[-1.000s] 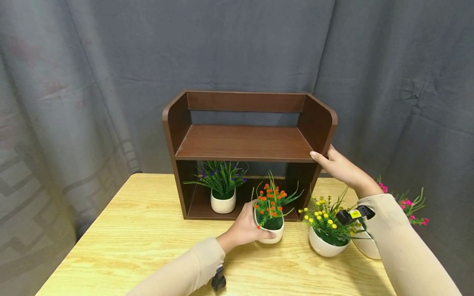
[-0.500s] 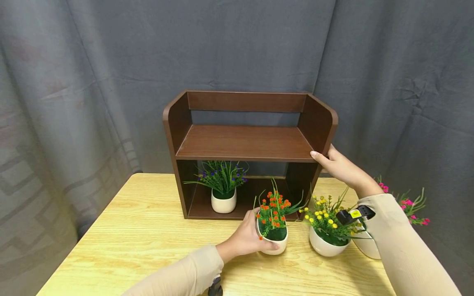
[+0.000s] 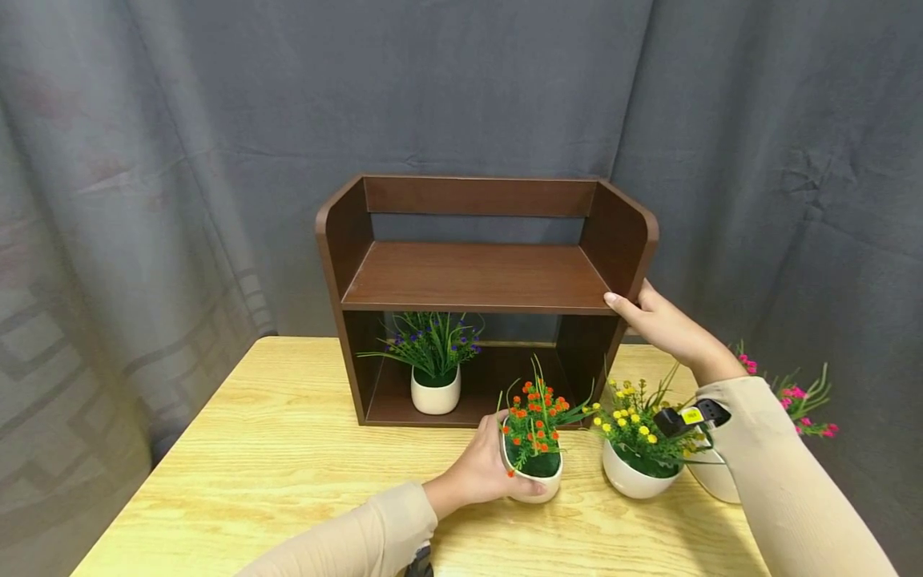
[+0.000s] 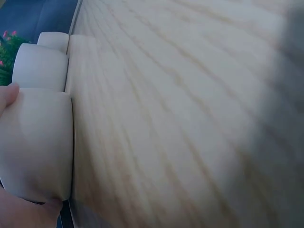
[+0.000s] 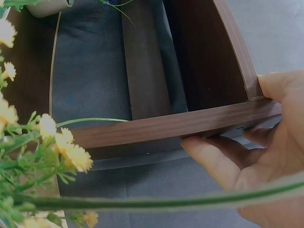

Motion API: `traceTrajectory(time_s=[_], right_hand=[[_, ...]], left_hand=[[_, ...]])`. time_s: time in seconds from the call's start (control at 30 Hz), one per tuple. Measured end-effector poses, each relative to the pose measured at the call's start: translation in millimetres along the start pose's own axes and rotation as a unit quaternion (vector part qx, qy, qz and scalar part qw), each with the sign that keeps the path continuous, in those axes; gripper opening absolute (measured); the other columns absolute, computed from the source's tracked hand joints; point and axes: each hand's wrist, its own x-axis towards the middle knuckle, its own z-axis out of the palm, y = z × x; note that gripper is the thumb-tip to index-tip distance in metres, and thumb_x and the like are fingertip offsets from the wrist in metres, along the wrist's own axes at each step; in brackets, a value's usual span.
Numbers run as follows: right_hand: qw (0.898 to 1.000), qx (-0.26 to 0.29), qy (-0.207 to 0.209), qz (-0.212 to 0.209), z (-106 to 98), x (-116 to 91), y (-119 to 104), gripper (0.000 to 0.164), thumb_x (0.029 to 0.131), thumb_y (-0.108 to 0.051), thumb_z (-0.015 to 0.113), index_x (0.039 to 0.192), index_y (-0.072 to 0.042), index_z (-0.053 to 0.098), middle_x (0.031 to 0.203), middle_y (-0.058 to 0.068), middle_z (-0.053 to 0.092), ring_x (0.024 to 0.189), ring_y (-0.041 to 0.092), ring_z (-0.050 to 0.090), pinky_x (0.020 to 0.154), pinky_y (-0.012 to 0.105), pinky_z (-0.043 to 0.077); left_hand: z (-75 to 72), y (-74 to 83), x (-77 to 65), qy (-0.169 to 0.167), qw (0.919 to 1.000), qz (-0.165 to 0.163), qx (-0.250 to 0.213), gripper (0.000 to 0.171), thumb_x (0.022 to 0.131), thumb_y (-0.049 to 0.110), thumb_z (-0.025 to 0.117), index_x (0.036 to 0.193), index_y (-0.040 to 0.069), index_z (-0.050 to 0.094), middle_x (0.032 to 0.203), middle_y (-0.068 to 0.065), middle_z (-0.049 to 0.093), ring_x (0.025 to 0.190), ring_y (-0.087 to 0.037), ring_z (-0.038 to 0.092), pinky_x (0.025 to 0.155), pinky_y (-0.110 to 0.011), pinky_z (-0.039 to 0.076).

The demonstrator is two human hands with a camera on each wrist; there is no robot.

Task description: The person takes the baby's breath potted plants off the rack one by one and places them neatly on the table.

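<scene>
A white pot with orange flowers [image 3: 541, 465] is in the grip of my left hand [image 3: 474, 469], in front of the brown wooden shelf [image 3: 476, 276]. The thumb lies across the pot's near side. In the left wrist view, the white pot [image 4: 38, 137] has its base right at the wood surface. My right hand [image 3: 667, 327] holds the shelf's right side panel, its thumb at the front edge by the upper board. The right wrist view shows the fingers of the right hand [image 5: 270, 156] against the panel's outer side.
A purple-flowered potted plant [image 3: 436, 393] stands in the shelf's lower compartment. Beneath my right forearm are a yellow-flowered plant [image 3: 638, 473] and, partly hidden, a pink-flowered one [image 3: 721, 481]. All rest on the wooden table [image 3: 252, 449], with a grey curtain [image 3: 490, 88] behind.
The orange-flowered pot in my left hand has come slightly nearer and to the right, down beside the yellow-flowered plant. My right hand has stayed at the shelf's side.
</scene>
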Motion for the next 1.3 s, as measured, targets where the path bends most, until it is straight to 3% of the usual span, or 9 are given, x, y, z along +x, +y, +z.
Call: traceTrajectory(time_s=[0.3,0.6,0.83,1.03,1.3], right_hand=[[1.000,-0.010,-0.002,0.012,0,1,3,0.069,0.109,-0.027,0.042,0.160,-0.011,-0.002,0.163,0.022,0.008,0.147,0.042,0.011,0.109,0.068,0.017],[1.000,-0.009,-0.001,0.009,0,-1,-1,0.069,0.109,-0.026,0.042,0.160,-0.010,-0.002,0.162,0.022,0.008,0.147,0.043,0.011,0.108,0.068,0.018],[1.000,-0.005,0.001,0.002,1,0,0,0.069,0.109,-0.025,0.043,0.160,-0.010,-0.002,0.162,0.021,0.008,0.147,0.042,0.012,0.108,0.067,0.018],[1.000,-0.008,-0.001,0.012,2,0,2,0.070,0.109,-0.027,0.043,0.160,-0.012,-0.003,0.163,0.021,0.007,0.147,0.042,0.010,0.108,0.069,0.017],[1.000,-0.011,0.005,0.006,1,-1,0,0.069,0.109,-0.026,0.043,0.160,-0.008,0.000,0.161,0.023,0.011,0.145,0.042,0.016,0.108,0.067,0.020]], left_hand=[[2.8,1.3,-1.9,-0.009,0.9998,-0.012,0.013,0.123,0.059,0.048,0.096,0.153,0.008,0.027,0.144,-0.008,0.038,0.128,-0.025,0.045,0.107,-0.046,0.038],[-5.7,2.6,-5.4,-0.024,0.9992,-0.016,0.028,0.127,0.061,0.049,0.095,0.156,0.004,0.024,0.144,-0.009,0.037,0.131,-0.027,0.043,0.106,-0.048,0.039],[-22.1,0.6,-7.6,-0.056,0.9974,-0.045,0.006,0.124,0.065,0.050,0.093,0.159,0.013,0.021,0.150,-0.009,0.034,0.137,-0.029,0.038,0.106,-0.053,0.037],[-37.0,-7.6,-9.6,-0.047,0.9987,-0.021,-0.004,0.117,0.067,0.043,0.093,0.157,0.010,0.025,0.149,-0.012,0.036,0.135,-0.031,0.043,0.107,-0.049,0.038],[-68.2,-13.8,-14.2,-0.018,0.9992,-0.002,-0.036,0.104,0.076,0.034,0.089,0.156,0.012,0.027,0.154,-0.013,0.036,0.136,-0.035,0.043,0.105,-0.053,0.040]])
